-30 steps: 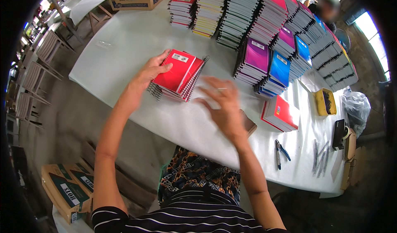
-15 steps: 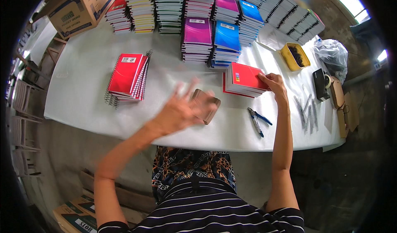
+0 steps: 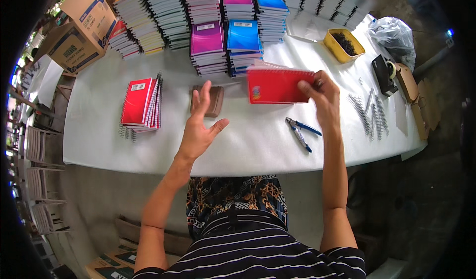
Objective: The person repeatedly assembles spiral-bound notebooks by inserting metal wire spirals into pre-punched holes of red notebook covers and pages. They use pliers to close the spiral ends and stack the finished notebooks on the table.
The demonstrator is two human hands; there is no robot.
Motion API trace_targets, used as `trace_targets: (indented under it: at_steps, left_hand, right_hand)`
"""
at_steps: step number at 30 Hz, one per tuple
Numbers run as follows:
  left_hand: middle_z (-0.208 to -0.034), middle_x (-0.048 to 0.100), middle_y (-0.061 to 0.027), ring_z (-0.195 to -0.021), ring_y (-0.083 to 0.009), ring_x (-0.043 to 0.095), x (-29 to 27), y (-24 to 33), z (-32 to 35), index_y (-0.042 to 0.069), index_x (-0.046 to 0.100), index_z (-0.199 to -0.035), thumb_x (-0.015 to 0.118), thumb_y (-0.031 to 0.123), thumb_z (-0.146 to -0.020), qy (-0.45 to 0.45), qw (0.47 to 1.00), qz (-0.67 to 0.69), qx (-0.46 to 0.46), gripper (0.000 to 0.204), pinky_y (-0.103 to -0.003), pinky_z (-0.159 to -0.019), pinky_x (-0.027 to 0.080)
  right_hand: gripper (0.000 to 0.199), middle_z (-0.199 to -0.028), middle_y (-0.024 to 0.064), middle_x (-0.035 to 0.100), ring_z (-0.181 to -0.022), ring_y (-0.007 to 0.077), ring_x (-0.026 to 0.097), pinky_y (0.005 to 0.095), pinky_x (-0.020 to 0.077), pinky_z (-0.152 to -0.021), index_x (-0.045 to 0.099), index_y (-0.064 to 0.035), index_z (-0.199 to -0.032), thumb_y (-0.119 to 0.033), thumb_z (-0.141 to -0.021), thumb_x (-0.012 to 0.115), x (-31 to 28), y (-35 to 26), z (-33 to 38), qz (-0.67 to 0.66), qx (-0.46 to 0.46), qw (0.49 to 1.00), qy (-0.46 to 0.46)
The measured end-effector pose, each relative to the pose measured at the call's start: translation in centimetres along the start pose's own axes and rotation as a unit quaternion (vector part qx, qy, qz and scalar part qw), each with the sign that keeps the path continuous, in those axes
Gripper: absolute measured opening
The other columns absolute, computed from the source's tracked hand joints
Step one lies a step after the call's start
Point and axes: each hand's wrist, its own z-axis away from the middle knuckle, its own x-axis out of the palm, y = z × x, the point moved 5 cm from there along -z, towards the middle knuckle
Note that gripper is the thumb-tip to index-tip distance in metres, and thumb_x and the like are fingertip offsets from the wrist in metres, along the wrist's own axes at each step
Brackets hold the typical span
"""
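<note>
Gripping red notebook (image 3: pixel 277 85) lengthwise left-right, right hand (image 3: pixel 322 93).

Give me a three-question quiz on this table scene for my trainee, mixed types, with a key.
1. True or false: the right hand holds the red notebook.
2. Which lies nearest the open left hand? A) brown pad B) yellow tray C) pliers
3. Fill in: the red stack lies on the person's ____ side of the table.

Key:
1. True: the fingers grip its right edge, lifted off the table.
2. A
3. left
</note>
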Motion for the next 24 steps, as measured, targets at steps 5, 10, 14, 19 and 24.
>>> trace_targets:
  at_steps: [5, 10, 14, 19, 24]
  left_hand:
    - [-0.157, 0.033, -0.0186, -0.146, -0.0222, 0.029, 0.7, -0.2, 3.1, 0.016, 0.005, -0.16, 0.071, 0.001, -0.087, -0.043, 0.93, 0.349, -0.105, 0.099, -0.031, -0.112, 0.029]
    - [-0.153, 0.041, -0.0169, -0.145, -0.0232, 0.033, 0.3, -2.8, 5.8, 0.014, 0.005, -0.159, 0.069, 0.002, -0.087, 0.02, 0.952, 0.297, -0.071, 0.097, -0.033, -0.114, 0.028]
    - [-0.16, 0.028, -0.0153, -0.149, -0.0344, 0.023, -2.4, 3.2, 5.1, 0.009, 0.016, -0.158, 0.077, 0.016, -0.079, 0.106, 0.976, -0.165, 0.09, 0.1, -0.05, -0.118, 0.021]
    - [-0.157, 0.035, -0.0049, -0.145, -0.0361, 0.03, 3.1, 5.3, 2.2, 0.018, 0.037, -0.152, 0.065, 0.036, -0.086, -0.047, 0.889, -0.442, 0.109, 0.073, -0.057, -0.114, 0.027]
    - [-0.139, 0.058, 0.0006, -0.128, -0.0345, 0.053, 3.2, 3.4, 2.5, 0.024, 0.051, -0.143, 0.063, 0.021, -0.09, -0.108, 0.907, -0.396, 0.093, 0.054, -0.053, -0.108, 0.037]
  right_hand:
    - [0.021, -0.1, 0.0022, 0.065, -0.084, 0.0073, 0.058, 0.0229, 0.0472, -0.071, 0.055, -0.003, -0.097, 0.0, -0.086, 0.072, 9.3, 2.3, 9.6, -0.19, 0.036, 0.973, -0.126]
    - [0.022, -0.103, 0.0057, 0.064, -0.09, 0.0136, 0.062, 0.0279, 0.0496, -0.077, 0.052, -0.0027, -0.106, 0.003, -0.089, 0.065, 14.3, 3.4, 11.5, -0.104, 0.044, 0.969, -0.222]
    - [0.023, -0.102, 0.0077, 0.063, -0.091, 0.0155, 0.063, 0.0282, 0.0506, -0.077, 0.053, -0.0019, -0.108, 0.006, -0.089, 0.062, 15.0, 4.5, 11.5, -0.084, 0.065, 0.967, -0.231]
    - [0.036, -0.105, 0.0148, 0.063, -0.102, 0.0217, 0.065, 0.0311, 0.0516, -0.081, 0.052, 0.0, -0.113, 0.017, -0.082, 0.057, 14.9, 5.0, 11.6, -0.149, 0.006, 0.961, -0.234]
    - [0.035, -0.112, 0.0134, 0.062, -0.11, 0.0344, 0.056, 0.0418, 0.0457, -0.093, 0.056, -0.0068, -0.113, -0.004, -0.082, 0.072, 5.1, 3.4, 9.3, 0.187, -0.106, 0.97, -0.112]
